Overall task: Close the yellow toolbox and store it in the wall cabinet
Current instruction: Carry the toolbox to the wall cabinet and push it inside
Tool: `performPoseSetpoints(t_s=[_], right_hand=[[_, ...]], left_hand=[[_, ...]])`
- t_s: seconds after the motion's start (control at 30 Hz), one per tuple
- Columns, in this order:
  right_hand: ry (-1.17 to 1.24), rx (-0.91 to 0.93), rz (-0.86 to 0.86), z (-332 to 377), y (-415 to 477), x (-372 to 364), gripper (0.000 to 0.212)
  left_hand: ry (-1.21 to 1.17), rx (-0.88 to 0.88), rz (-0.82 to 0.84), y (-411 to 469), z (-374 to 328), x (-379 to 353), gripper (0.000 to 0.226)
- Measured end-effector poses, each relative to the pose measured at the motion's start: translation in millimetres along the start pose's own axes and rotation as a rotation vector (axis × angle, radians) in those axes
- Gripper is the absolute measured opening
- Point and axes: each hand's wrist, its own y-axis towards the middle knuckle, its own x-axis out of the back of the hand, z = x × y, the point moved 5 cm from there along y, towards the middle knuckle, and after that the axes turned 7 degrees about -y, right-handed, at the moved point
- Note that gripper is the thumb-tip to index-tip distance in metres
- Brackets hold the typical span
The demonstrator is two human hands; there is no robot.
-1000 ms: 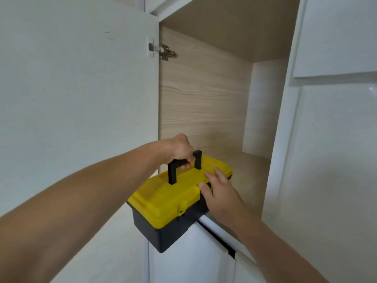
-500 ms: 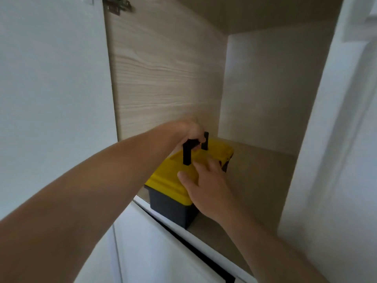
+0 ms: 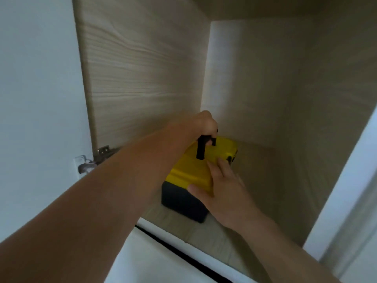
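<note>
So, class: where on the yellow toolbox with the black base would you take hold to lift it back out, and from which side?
Grip the black arched handle on the yellow toolbox lid, from above. It stands upright and centred, where the left hand already holds it.

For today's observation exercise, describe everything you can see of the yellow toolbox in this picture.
The yellow toolbox has a yellow lid, shut, over a dark, plastic-looking base, with a black handle raised upright on top and a small dark latch at its far end. It stands upright on the cabinet shelf, close to the wood-grain left wall, set at an angle. The left hand grips the handle; the right hand presses flat on the lid's near right edge.
</note>
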Motion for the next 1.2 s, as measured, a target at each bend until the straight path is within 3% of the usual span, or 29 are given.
performPoseSetpoints(t_s=[0.1,0.37,0.47,0.57,0.77,0.9,0.97,1.03,1.2], right_hand=[[-0.005,-0.027,0.008,0.8,0.1,-0.4,0.087],[-0.055,-0.029,-0.004,9.7,-1.0,0.4,0.082],[-0.065,-0.034,0.007,11.1,-1.4,-0.2,0.082],[-0.054,-0.034,0.002,11.4,-1.3,-0.7,0.081],[-0.093,-0.023,-0.01,11.8,-0.7,1.1,0.079],[-0.129,0.003,-0.089,16.9,-5.7,2.4,0.072],[-0.133,0.028,-0.137,20.2,-8.9,0.6,0.069],[-0.107,0.043,-0.147,22.3,-10.8,-4.2,0.068],[-0.1,0.043,-0.141,13.2,-0.9,-8.6,0.068]], left_hand=[[0.012,-0.042,0.036,-1.4,0.7,-1.8,0.013],[0.116,-0.263,-0.065,-21.0,26.8,20.1,0.046],[0.275,-0.364,-0.109,-33.0,37.6,25.4,0.039],[0.311,-0.322,-0.121,-37.6,53.5,26.2,0.031],[0.252,-0.202,-0.033,-52.8,81.7,26.4,0.033],[0.046,-0.253,0.099,-84.6,95.2,25.5,0.039],[0.091,-0.287,0.222,-99.1,108.6,22.7,0.059],[0.234,-0.336,0.213,-102.2,121.2,23.2,0.08],[0.346,-0.4,0.199,-77.6,120.7,20.8,0.075]])
